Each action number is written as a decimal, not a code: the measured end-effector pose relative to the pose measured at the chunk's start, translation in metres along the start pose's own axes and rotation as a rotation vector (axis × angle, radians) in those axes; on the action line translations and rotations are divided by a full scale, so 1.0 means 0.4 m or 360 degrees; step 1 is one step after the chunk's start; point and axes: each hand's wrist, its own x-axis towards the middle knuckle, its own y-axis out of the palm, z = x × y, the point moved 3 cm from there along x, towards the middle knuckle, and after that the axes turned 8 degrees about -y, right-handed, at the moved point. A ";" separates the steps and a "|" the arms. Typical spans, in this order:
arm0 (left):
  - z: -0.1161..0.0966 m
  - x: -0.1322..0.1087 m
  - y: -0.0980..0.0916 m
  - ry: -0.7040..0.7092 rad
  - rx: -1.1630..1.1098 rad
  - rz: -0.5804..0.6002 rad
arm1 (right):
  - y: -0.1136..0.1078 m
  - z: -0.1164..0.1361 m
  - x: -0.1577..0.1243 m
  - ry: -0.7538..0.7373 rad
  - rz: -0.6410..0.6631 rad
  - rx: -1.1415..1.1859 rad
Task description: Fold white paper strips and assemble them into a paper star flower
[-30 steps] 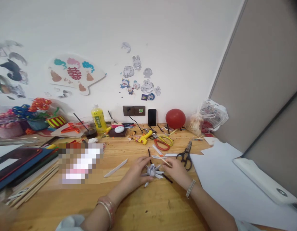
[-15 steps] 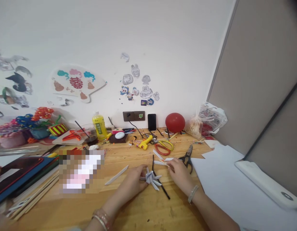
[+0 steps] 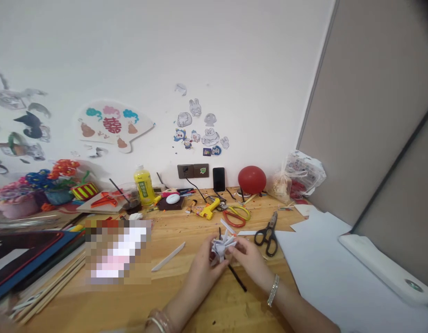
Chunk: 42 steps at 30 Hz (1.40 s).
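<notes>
Between both hands is a folded white paper piece (image 3: pixel 220 248) with several pointed strips sticking out like a star. My left hand (image 3: pixel 207 264) grips it from the left, fingers closed on its edge. My right hand (image 3: pixel 247 257) pinches its right side; its fingertips partly hide the paper. A thin black stick (image 3: pixel 237 278) lies on the table under the paper, its middle covered. Just beyond the hands are a white paper strip (image 3: pixel 227 225) and a bit of orange. Another folded strip (image 3: pixel 168 256) lies left of my left hand.
Black-handled scissors (image 3: pixel 268 237) lie right of my right hand. Farther back are red-and-yellow-handled scissors (image 3: pixel 238 215), a yellow glue gun (image 3: pixel 211 210) and a red balloon (image 3: pixel 251 179). White paper sheets (image 3: pixel 325 268) cover the right side. Wooden sticks (image 3: pixel 54 291) lie at the left.
My right hand has moved left from the loose strips near the black scissors onto the folded paper piece. The paper piece has been raised and turned between both hands.
</notes>
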 end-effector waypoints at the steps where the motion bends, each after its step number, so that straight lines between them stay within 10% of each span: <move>1: -0.006 -0.006 0.007 -0.0022 -0.0034 0.0076 | -0.003 0.001 0.001 -0.0002 -0.0037 0.0002; 12: -0.053 -0.026 -0.017 0.0024 0.0510 0.0201 | -0.032 -0.034 0.011 -0.0003 -0.0046 -0.0126; 19: -0.108 -0.038 -0.038 0.0509 0.0668 0.0247 | -0.041 0.004 0.004 -0.0071 0.0126 -0.0302; 24: -0.091 -0.001 -0.056 0.0327 0.0495 -0.0145 | -0.013 0.031 -0.010 0.0078 0.0332 -0.0266; 30: -0.034 0.022 -0.013 -0.0113 0.0138 0.0317 | 0.004 0.022 -0.014 0.0043 0.0405 -0.0475; 42: -0.056 0.002 -0.007 -0.0097 0.0152 0.0034 | -0.005 0.042 -0.018 -0.0152 0.0159 -0.0656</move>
